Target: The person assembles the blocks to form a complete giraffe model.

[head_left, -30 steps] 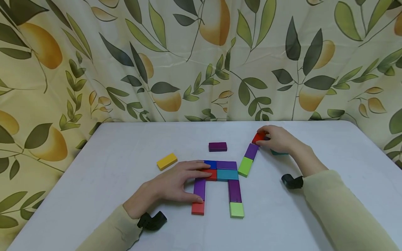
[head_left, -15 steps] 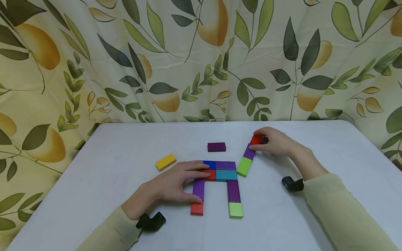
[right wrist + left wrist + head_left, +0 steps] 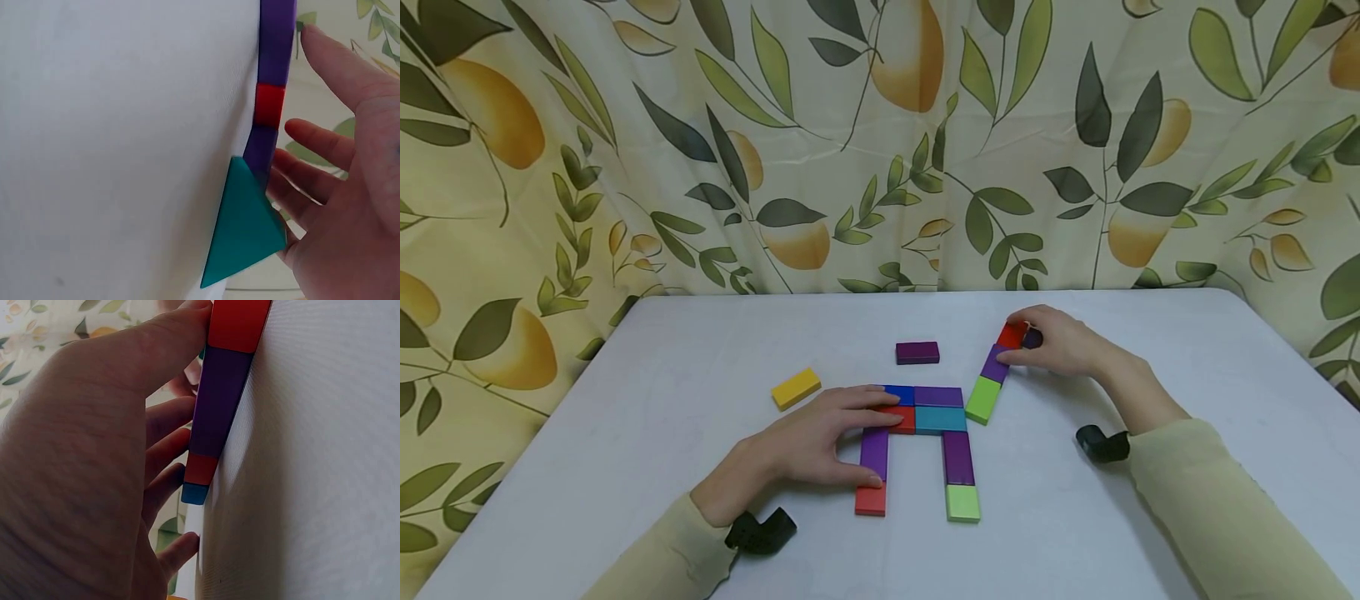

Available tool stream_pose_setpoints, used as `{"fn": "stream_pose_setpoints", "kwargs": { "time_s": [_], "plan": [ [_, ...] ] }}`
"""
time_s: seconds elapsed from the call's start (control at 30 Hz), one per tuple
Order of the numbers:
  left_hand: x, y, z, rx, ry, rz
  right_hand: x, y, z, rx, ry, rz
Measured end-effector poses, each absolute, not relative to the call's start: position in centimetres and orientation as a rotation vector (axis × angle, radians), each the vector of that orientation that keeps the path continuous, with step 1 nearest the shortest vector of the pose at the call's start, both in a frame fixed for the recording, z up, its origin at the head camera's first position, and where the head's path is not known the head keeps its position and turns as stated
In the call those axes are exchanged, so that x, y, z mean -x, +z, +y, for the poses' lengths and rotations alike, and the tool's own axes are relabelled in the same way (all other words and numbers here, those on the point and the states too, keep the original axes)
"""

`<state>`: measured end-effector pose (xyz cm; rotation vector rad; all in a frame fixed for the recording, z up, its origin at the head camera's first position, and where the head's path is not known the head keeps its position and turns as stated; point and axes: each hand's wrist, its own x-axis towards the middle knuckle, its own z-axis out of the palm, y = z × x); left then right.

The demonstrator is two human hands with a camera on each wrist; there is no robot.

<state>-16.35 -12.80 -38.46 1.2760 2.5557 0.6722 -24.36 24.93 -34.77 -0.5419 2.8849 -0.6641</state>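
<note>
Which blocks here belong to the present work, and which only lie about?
Likely in the work:
joined blocks at the left hand
slanting row at the right hand

Lying apart, perhaps spare:
yellow block
lone purple block
teal triangle (contact unclear)

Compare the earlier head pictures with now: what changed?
The right hand edged nearer the person, its thumb shifting from the red block to the adjoining purple block. It now hides most or all of the teal triangular block in the head view. The left hand and yellow block stayed put.
</note>
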Motion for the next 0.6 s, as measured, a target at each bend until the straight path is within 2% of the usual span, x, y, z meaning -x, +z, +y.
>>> {"fn": "stream_pose_setpoints", "kwargs": {
  "time_s": [0.6],
  "plan": [
    [16.5,-38.6,-12.8,-1.338,0.667,2.560,24.8,-34.5,27.6,0.435,-0.670,2.862]
  ]
}}
